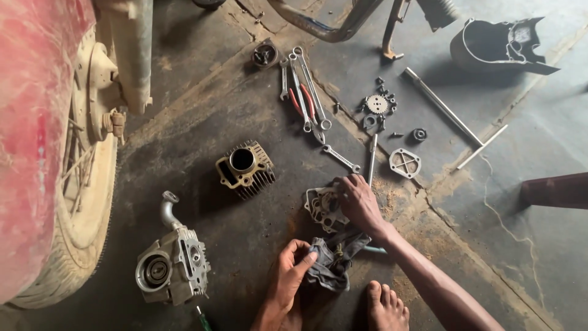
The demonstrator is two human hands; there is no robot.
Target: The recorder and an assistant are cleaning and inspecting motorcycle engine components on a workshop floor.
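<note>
Down on the oil-stained concrete floor (202,104), the biggest thing in view is a dusty motorcycle wheel (92,202) under a red mudguard (37,122) at the left edge, standing just beside the work so that parts taken off lie within reach. Next in size, a black plastic cover (499,46) rests well apart at the upper right. A cylinder head (171,266) with a curved pipe lies near the tyre, and a finned cylinder block (245,168) sits upright between it and the tools. A row of spanners and red-handled pliers (304,98) is fanned out above, with a long rod (441,105) and a thin one to the right, a square gasket plate (405,163), and a small sprocket (377,104) ringed by bolts, gathered together seemingly so nothing gets lost. The right hand (360,202) reaches forward, fingers curled down onto a pale flat engine cover (323,208), apparently steadying it on the floor. The left hand (291,273) is closed on a grey rag (331,260), bunched just below that cover and touching it. A bare foot (386,306) rests beside the rag.
</note>
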